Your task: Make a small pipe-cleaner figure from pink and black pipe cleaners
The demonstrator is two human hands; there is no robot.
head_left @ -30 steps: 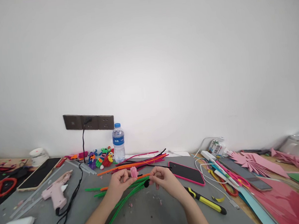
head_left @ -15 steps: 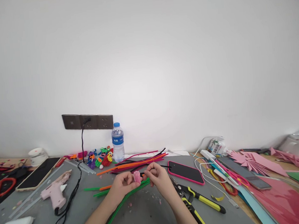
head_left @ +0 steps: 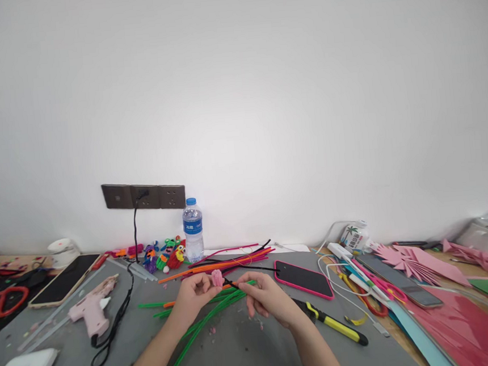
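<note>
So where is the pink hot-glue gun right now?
The pink hot-glue gun lies on the grey table, left of both hands, beside its black cord.

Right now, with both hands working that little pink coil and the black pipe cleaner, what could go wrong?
1. The left hand pinches the pink coil only at its fingertips; a pull by the right hand on the black pipe cleaner might slip it loose.
2. The phone with the pink case lies just beyond the right hand and could get nudged.
3. The yellow-handled pliers lie beside the right forearm; a sweep may knock them.
</note>
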